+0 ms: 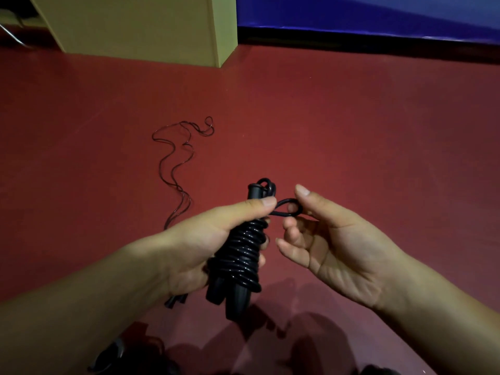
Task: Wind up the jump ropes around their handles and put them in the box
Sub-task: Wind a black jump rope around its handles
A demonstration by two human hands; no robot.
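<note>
The left hand (pixel 208 239) grips the black shiny wound-up jump rope (pixel 240 255); the right hand (pixel 332 239) pinches its last loop (pixel 289 207); next, tuck that loop in, I think.

Below you the floor (pixel 351 125) is a dark red, smooth sheet that runs back to a blue wall base with a black strip along its foot. On it, ahead and to your left, a thin loose jump rope (pixel 176 169) lies in wavy, doubled strands, curling into a small tangle at its far end. Its near end runs toward dark handles (pixel 176 301) lying on the floor, partly hidden. A pale yellow-green box (pixel 140 28) stands on the floor at the far left.
</note>
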